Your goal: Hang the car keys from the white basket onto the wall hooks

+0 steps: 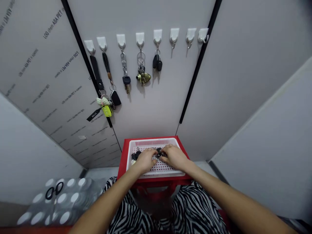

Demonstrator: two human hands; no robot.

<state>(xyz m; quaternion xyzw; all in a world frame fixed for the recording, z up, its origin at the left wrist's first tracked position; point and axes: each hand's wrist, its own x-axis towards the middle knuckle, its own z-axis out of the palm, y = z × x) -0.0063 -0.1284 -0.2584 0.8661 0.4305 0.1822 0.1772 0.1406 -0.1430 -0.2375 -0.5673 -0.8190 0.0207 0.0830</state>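
Observation:
Both hands meet over a white plastic basket [156, 175] with a perforated bottom. My left hand [146, 160] and my right hand [175, 157] have curled fingers around a small dark and silver bunch of keys [159, 155], one from each side. Its details are partly hidden by the fingers. Beside my left hand, more dark keys [135, 155] lie in the basket's left part. On the wall hang a yellow-green key fob [107, 111] on a black strap, a black car key [115, 97], a key with a silver clasp [126, 81], a brass-coloured bunch [143, 77] and black-headed keys [157, 62].
White adhesive hooks [157, 36] run in a row along the wall; the three at the right, such as this hook [174, 35], carry nothing. A red stand [123, 162] supports the basket. Shrink-wrapped bottles [65, 198] with black-handled scissors [55, 190] on top are at lower left.

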